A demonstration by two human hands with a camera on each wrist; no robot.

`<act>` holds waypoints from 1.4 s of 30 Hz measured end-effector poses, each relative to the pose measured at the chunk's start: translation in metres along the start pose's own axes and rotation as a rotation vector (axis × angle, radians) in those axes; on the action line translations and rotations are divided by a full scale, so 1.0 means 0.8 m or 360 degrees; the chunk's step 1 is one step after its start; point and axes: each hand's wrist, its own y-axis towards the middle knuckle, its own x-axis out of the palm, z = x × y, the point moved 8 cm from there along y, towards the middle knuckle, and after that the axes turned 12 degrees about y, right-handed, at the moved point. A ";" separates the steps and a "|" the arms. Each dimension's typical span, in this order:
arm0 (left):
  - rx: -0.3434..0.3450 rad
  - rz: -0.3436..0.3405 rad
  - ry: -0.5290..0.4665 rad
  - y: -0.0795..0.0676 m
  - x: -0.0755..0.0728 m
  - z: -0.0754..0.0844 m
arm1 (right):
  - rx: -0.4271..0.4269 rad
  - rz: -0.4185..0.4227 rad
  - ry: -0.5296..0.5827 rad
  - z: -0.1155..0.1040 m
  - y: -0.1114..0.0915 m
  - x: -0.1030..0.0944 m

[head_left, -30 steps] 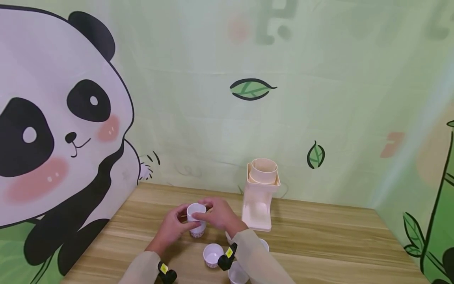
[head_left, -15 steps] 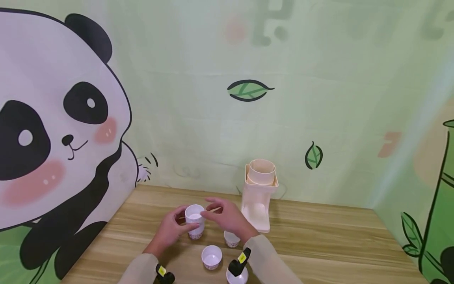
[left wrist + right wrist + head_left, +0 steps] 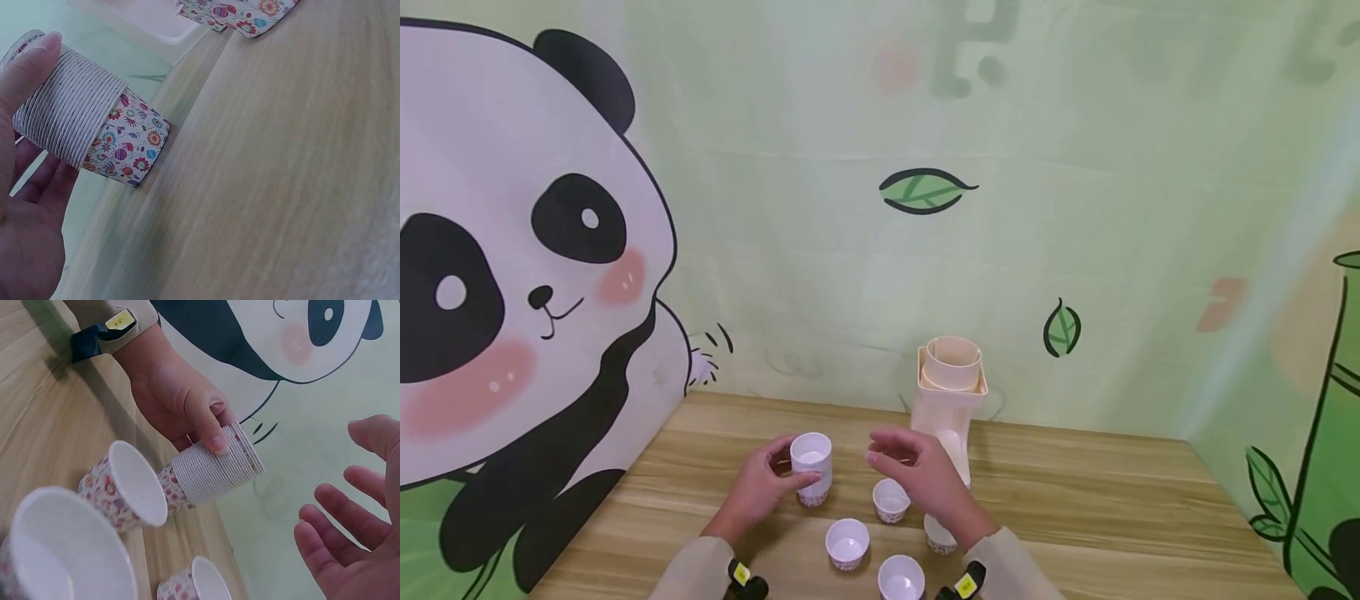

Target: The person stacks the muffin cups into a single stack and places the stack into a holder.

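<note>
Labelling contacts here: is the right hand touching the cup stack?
Apart. The right wrist view shows green backdrop between the right hand and the cup stack, which the left hand grips; the head view shows a gap.

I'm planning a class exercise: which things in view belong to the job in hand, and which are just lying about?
Seemingly in the job:
stack of paper cups, held by the left hand
right hand, holding nothing
four separate cups nearby

Seemingly just there:
pink stand, in neither hand
panda backdrop

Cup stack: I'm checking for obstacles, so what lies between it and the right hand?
Only bare tabletop shows between the cup stack and the right hand in the head view.
</note>
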 end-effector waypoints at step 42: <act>-0.0020 -0.0011 0.0030 0.000 0.002 -0.003 | 0.0117 0.0318 -0.0123 0.082 -0.122 -0.103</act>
